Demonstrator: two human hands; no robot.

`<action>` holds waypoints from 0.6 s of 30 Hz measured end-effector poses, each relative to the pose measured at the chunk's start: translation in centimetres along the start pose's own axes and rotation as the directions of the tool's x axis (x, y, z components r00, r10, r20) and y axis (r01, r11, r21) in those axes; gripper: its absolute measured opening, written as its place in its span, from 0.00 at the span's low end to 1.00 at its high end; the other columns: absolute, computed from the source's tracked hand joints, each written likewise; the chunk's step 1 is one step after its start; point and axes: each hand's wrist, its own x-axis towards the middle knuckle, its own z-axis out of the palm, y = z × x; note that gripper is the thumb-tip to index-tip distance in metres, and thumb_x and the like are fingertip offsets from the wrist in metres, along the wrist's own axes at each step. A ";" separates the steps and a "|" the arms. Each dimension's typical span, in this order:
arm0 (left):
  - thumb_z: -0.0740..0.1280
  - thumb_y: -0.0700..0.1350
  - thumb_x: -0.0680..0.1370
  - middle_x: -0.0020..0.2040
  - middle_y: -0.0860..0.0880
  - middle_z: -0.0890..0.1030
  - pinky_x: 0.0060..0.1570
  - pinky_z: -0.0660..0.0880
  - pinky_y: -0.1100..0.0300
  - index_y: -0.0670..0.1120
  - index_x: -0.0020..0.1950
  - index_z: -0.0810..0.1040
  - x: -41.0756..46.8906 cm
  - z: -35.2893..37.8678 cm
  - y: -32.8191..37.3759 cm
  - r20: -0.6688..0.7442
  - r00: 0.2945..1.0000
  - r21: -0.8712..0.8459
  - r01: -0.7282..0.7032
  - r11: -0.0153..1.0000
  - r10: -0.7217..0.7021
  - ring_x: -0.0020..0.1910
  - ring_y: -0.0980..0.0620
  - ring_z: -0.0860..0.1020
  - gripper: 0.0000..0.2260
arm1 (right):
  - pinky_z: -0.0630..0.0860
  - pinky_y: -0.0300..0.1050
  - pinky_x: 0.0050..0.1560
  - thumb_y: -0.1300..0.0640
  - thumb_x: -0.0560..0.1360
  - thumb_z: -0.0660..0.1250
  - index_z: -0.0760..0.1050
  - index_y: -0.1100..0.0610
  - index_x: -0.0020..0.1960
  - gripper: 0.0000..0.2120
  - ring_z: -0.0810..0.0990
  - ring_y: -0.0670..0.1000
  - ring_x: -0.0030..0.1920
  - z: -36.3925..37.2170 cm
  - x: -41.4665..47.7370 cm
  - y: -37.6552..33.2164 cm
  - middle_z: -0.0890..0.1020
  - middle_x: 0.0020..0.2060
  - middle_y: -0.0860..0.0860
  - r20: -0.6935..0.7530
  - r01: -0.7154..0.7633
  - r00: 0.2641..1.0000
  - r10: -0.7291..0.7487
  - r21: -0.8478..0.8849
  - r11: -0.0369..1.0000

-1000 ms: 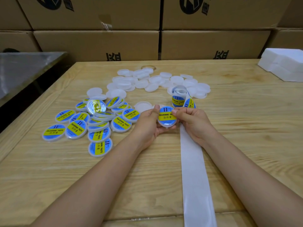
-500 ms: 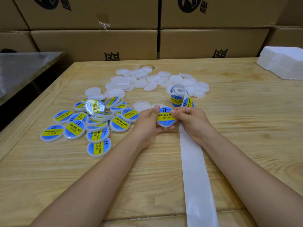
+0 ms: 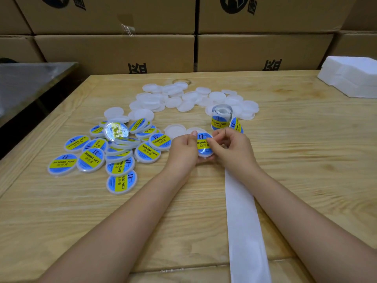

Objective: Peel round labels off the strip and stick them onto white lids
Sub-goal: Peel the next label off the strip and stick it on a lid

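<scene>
Wooden table (image 3: 306, 160) — held lid (image 3: 202, 140) centre, labelled lids (image 3: 90, 160) left, blank lids (image 3: 173, 102) behind.

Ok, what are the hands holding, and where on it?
The left hand grips the labelled lid by its left rim; the right hand pinches its right side.

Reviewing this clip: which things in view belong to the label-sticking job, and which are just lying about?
Job in hand: held lid, gripped by left hand and right hand; label roll; bare backing strip; blank white lids; labelled lids.
Lying about: cardboard boxes; white foam blocks; metal table at left.
</scene>
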 end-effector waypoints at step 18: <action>0.54 0.45 0.83 0.39 0.40 0.83 0.37 0.82 0.53 0.34 0.53 0.74 -0.4 -0.6 1.0 0.156 0.982 -0.308 0.147 0.940 -0.102 0.37 0.47 0.83 0.16 | 0.68 0.38 0.42 0.63 0.71 0.71 0.80 0.64 0.43 0.04 0.79 0.56 0.39 1.3 -1.0 -0.8 0.83 0.38 0.55 -0.236 0.320 0.860 -0.452 -0.442 0.838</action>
